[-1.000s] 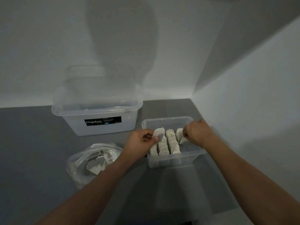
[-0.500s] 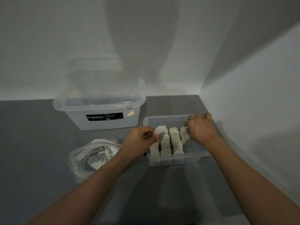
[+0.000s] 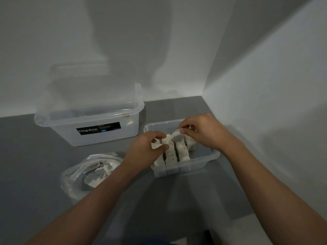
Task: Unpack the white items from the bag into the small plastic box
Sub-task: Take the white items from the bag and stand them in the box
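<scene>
White items stand in three rows inside the small plastic box, and more wait in the bag just to its left. In the last second I've seen the right hand cross from the right row to the middle, where its fingertips now pinch one item's top. The left hand still pinches another at the left row, so I judge both are being seated, with unpacking unfinished

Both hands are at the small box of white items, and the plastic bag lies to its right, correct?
No. The head view shows the plastic bag left of the small box. The left hand and right hand are at that box of white items.
</scene>
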